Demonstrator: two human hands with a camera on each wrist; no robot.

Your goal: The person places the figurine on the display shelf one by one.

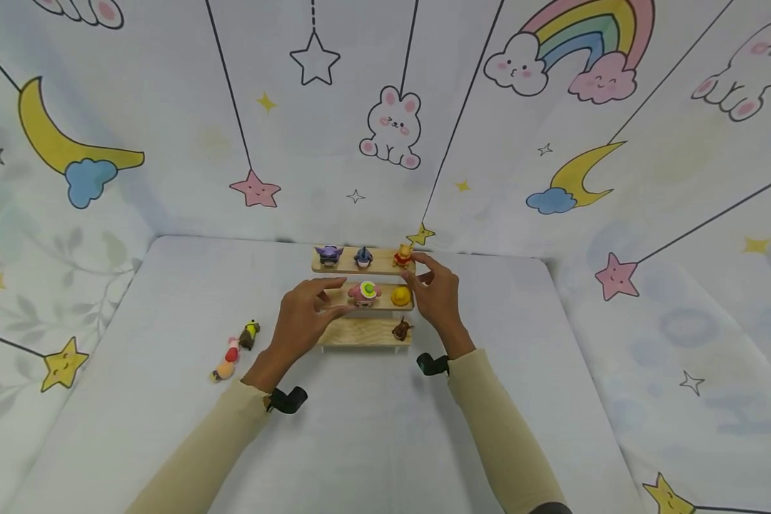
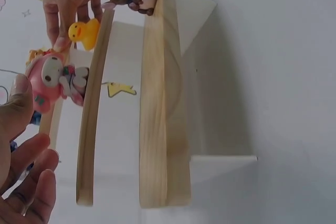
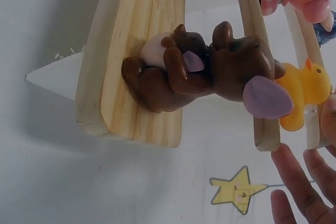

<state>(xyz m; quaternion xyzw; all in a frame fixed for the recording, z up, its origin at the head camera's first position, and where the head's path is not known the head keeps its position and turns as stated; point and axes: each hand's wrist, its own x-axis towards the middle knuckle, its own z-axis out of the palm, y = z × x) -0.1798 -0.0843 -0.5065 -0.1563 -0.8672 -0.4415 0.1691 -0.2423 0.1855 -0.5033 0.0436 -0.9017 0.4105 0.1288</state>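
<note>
A white table point(image 1: 167, 400) stood before a cartoon-print backdrop point(image 1: 167, 143). On it, a three-step wooden shelf point(image 1: 363, 334) faced the person. The left hand point(image 1: 305, 318) lay over the left end of the middle step, fingers straight and spread, tips just beside the pink figure point(image 1: 364, 293) but closing on nothing. The right hand point(image 1: 438, 294) was at the shelf's right end, fingers loosely extended, gripping nothing; whether a fingertip touched the bear point(image 1: 402, 255) could not be told. The top step bore a purple figure point(image 1: 329, 254), a blue figure point(image 1: 363, 257) and the bear; the middle step held the pink figure and a duck point(image 1: 401, 295); the bottom step held a brown figure point(image 1: 401, 329). Three small figures point(image 1: 236, 350) lay on the table, well left of the shelf.
</note>
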